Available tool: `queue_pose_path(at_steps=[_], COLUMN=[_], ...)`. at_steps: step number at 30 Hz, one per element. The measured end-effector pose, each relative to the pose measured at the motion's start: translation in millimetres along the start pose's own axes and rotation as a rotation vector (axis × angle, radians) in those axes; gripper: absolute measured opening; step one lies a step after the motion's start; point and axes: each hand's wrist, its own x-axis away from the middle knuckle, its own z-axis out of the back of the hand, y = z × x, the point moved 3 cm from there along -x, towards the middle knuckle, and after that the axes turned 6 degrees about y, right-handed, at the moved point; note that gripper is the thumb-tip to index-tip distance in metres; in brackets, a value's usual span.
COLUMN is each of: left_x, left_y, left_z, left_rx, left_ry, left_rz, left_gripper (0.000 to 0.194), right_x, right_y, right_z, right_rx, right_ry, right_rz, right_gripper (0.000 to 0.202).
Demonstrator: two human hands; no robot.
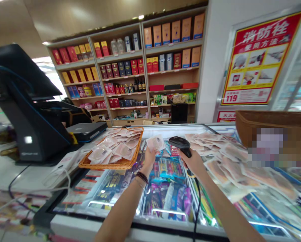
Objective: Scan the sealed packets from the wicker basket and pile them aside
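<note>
My left hand (150, 158) is closed on the near edge of a small flat clear packet (156, 143) with a printed label, held above the glass freezer top. In my right hand (190, 160) is a black handheld barcode scanner (180, 143), its head pointing left toward the packet; its cable hangs down over the glass. Left of my left hand, an orange wicker tray (110, 165) holds a heap of similar packets. Beyond my right hand, more flat packets (231, 161) lie spread in an overlapping pile on the glass.
A chest freezer (102, 220) with wire baskets and colourful ice-cream packs lies under the glass. A black checkout terminal (34, 111) stands at left, cables near it. A brown wicker basket (273, 117) sits at right. Shelves of boxed goods (125, 67) line the back.
</note>
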Motion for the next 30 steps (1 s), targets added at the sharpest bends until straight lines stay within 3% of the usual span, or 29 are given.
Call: queue_pose_path(at_steps=[5, 13, 16, 18, 21, 24, 27, 30], left_x=[0.2, 31.0, 52.6, 66.0, 79.8, 84.1, 79.5, 67.5], left_y=[1.4, -4.6, -12.4, -16.4, -17.1, -12.2, -3.3, 12.5], left_z=[-32.1, -144.5, -181.8, -197.8, -202.8, -189.6, -168.3, -142.6], left_rx=[-0.022, 0.030, -0.043, -0.185, -0.552, -0.855, -0.975, -1.020], left_ry=[-0.011, -0.206, -0.325, -0.440, -0.536, -0.508, -0.492, -0.496], left_rz=[0.036, 0.154, 0.159, 0.093, -0.146, -0.378, -0.469, -0.507], left_gripper=[0.046, 0.045, 0.049, 0.050, 0.057, 0.063, 0.060, 0.054], right_x=[-3.6, 2.6, 8.5, 13.6, 21.1, 25.7, 24.3, 16.7], right_y=[4.8, 27.0, 40.0, 46.6, 51.9, 50.6, 43.7, 33.1], right_z=[47.3, 162.1, 199.7, 218.3, 231.8, 229.1, 212.1, 182.4], right_rx=[0.007, 0.078, 0.105, 0.152, 0.212, 0.247, 0.265, 0.259], right_ry=[0.099, 0.425, 0.522, 0.566, 0.567, 0.574, 0.565, 0.493], right_rz=[-0.025, -0.101, -0.137, -0.155, -0.167, -0.148, -0.121, -0.092], right_gripper=[0.044, 0.044, 0.043, 0.043, 0.044, 0.044, 0.044, 0.043])
